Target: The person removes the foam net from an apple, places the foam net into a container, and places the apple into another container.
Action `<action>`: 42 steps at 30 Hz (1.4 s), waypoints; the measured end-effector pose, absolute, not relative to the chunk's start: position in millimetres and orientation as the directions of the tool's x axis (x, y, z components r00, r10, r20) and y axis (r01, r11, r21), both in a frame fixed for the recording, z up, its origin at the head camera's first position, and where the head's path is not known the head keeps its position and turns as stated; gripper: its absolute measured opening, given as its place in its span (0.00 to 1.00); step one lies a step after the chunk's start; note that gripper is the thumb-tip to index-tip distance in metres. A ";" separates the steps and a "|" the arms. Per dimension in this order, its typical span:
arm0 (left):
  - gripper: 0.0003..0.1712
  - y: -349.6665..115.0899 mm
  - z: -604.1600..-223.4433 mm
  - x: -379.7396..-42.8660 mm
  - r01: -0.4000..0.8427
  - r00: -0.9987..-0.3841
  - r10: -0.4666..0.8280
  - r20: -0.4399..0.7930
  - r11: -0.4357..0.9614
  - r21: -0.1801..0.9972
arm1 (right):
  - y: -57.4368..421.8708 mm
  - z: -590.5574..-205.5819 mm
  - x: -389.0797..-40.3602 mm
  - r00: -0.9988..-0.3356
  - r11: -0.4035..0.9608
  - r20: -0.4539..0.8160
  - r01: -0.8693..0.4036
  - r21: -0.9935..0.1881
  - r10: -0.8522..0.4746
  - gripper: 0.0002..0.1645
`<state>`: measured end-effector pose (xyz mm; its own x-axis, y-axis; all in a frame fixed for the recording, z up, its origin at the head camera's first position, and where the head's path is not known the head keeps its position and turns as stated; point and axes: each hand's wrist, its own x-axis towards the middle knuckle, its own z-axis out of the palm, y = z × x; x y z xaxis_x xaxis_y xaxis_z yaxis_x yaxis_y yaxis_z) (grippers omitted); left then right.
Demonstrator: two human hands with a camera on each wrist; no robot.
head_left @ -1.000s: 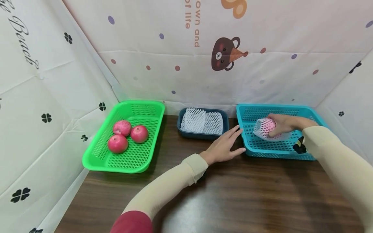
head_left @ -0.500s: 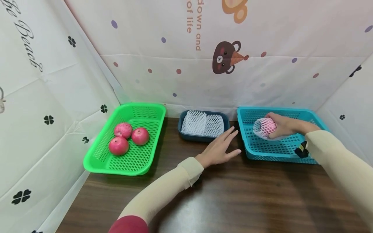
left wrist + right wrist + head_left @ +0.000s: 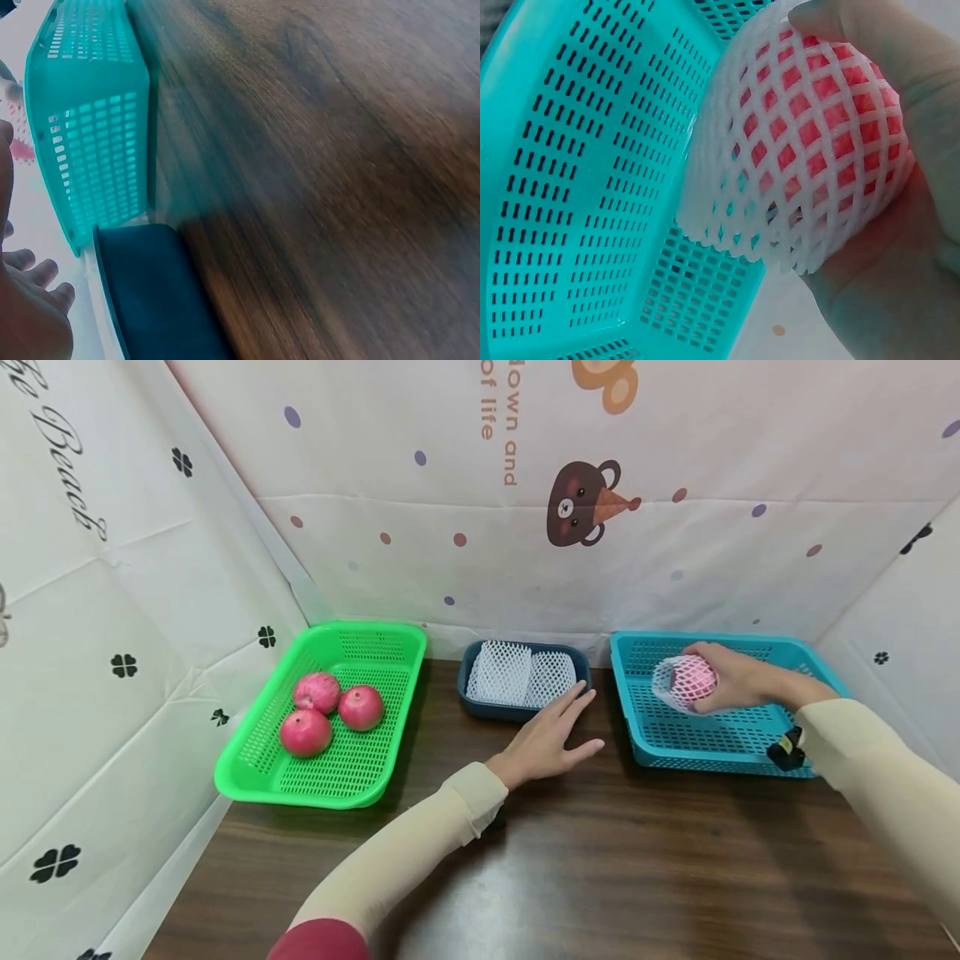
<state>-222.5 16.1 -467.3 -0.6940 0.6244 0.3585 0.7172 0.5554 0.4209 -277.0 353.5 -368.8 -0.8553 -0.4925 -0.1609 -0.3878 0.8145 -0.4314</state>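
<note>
My right hand point(image 3: 726, 675) grips an apple point(image 3: 693, 680) wrapped in a white foam net point(image 3: 727, 187), over the blue basket point(image 3: 720, 758). Up close in the right wrist view, the thumb lies across the net and red skin shows through its mesh; the net's loose end extends past the fruit. My left hand point(image 3: 542, 745) holds nothing, its fingers extended just in front of a dark blue tray point(image 3: 495, 711). In that tray lie white foam nets point(image 3: 504, 672). The left wrist view catches part of the left hand point(image 3: 34, 315) beside the tray.
At the left, a green basket point(image 3: 225, 781) holds three unwrapped apples point(image 3: 305, 732). All the containers stand on a brown wooden table point(image 3: 600, 860), along a printed cloth backdrop point(image 3: 420, 560) that also rises at both sides.
My left hand has drawn left, away from the blue basket's rim towards the dark tray. The right hand has risen slightly with the netted apple still in its grip.
</note>
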 end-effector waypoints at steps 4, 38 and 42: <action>0.45 9.8 -469.0 -222.7 0.711 -0.700 0.621 0.353 0.556 0.431 | 351.3 -366.2 -274.1 -0.863 0.806 -0.116 -0.400 -0.437 -0.491 0.54; 0.46 -45.5 -477.1 -214.8 0.619 -0.785 0.453 0.422 0.557 0.554 | 308.3 -348.2 -246.7 -0.854 0.767 0.003 -0.469 -0.437 -0.520 0.56; 0.45 -51.2 -479.0 -212.3 0.598 -0.801 0.436 0.411 0.538 0.594 | 302.9 -349.4 -244.8 -0.857 0.768 0.004 -0.464 -0.443 -0.515 0.57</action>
